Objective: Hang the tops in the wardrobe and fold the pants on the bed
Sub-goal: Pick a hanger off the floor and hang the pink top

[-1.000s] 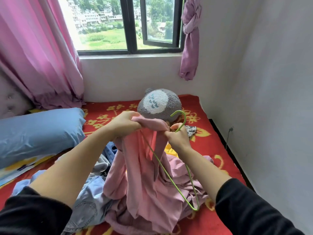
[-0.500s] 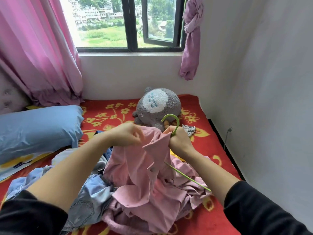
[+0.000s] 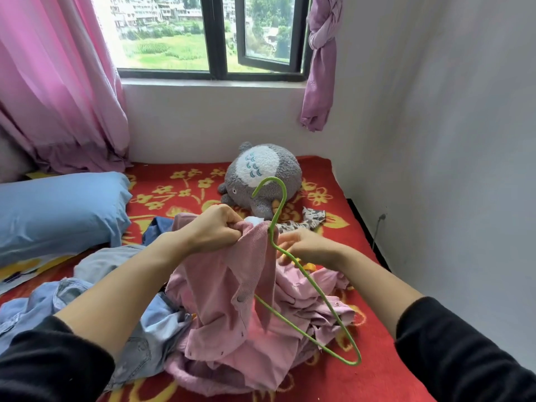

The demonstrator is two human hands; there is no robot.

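Note:
A pink button-up top (image 3: 226,288) lies bunched on the red flowered bed (image 3: 333,381). My left hand (image 3: 216,227) grips its collar and holds it up. A green wire hanger (image 3: 316,291) is threaded into the top, with its hook standing above the collar and its right arm sloping down to the bed. My right hand (image 3: 309,246), blurred by motion, holds the hanger's wire just below the neck. Light blue denim clothes (image 3: 145,329) lie under my left forearm, and a darker blue garment (image 3: 158,227) shows behind them.
A grey plush toy (image 3: 261,175) sits at the far side of the bed, with a small patterned cloth (image 3: 311,217) beside it. A blue pillow (image 3: 58,210) lies at the left. Pink curtains (image 3: 58,82) and a window are behind; a white wall runs close on the right.
My right hand slid from the hanger's neck down onto its right arm. The hook now stands free above the collar. My left hand still grips the collar, a little higher.

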